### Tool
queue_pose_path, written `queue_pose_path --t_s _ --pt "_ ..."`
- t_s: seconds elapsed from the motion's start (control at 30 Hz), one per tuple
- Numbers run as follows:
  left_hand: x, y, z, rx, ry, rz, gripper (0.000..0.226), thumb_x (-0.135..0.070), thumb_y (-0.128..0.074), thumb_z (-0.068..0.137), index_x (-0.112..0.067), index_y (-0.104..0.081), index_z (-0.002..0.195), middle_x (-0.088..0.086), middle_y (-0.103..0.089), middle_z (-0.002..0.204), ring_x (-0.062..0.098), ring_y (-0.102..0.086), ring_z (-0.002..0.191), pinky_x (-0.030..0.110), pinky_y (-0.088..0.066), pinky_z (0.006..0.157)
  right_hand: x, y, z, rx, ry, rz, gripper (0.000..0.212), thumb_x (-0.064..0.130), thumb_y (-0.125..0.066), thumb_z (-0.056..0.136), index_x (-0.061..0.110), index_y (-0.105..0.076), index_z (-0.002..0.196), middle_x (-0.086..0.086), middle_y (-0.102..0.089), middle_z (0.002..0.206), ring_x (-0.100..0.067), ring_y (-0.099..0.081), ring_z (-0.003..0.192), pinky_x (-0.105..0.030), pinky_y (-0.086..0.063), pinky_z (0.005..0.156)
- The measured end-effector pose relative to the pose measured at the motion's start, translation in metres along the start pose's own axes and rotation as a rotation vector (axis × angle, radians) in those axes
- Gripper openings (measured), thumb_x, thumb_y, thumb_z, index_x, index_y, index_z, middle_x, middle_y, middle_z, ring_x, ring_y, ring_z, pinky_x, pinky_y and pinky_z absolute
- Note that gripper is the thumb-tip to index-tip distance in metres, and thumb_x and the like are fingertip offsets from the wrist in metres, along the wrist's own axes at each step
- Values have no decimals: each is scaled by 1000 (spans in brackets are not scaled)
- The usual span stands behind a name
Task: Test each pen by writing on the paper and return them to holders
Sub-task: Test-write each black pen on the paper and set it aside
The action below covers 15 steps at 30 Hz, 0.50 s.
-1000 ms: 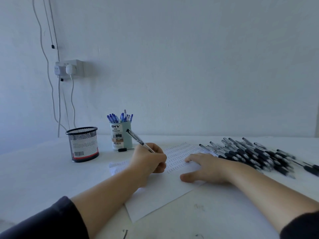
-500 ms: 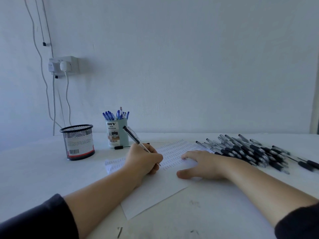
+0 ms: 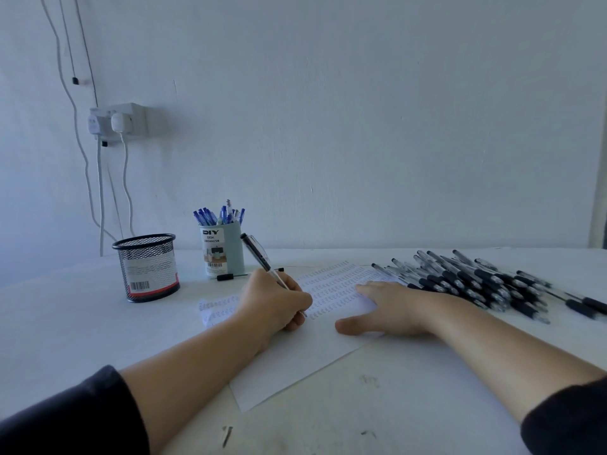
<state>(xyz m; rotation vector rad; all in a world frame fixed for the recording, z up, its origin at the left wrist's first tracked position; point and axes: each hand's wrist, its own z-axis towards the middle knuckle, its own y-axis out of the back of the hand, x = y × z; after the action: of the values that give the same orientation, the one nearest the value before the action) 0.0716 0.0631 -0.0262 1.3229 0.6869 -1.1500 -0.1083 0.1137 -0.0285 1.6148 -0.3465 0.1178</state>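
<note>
My left hand (image 3: pixel 274 302) grips a clear pen with a black cap end (image 3: pixel 258 254), its tip down on the white paper (image 3: pixel 295 362), which carries rows of small scribbles. My right hand (image 3: pixel 391 307) lies flat with straight fingers on the sheet's right part, pressing it down. A pile of black-grip pens (image 3: pixel 476 280) lies on the table to the right. A black mesh holder (image 3: pixel 147 267) stands at the left and looks empty. A pale green holder (image 3: pixel 221 254) labelled DIY holds several blue pens.
The white table (image 3: pixel 65 323) meets a white wall behind. A small black pen cap (image 3: pixel 225 277) lies in front of the green holder. A wall socket (image 3: pixel 118 121) with cables hangs at the upper left. Dark smudges mark the table near the front edge.
The pen in my left hand has tilted a little as it writes; the hand stays at the same line. My right hand has not moved. The view shifted slightly.
</note>
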Motion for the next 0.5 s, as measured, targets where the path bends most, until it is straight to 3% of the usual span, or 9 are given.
queue_pose_path --t_s 0.5 --pt "0 -2 0 1 -14 38 8 3 -62 72 -3 -62 67 6 -59 43 13 -51 36 19 -45 43 -1 0 1 15 4 -38 104 79 -47 72 24 -11 152 7 -6 160 -15 -5 147 -39 -11 119"
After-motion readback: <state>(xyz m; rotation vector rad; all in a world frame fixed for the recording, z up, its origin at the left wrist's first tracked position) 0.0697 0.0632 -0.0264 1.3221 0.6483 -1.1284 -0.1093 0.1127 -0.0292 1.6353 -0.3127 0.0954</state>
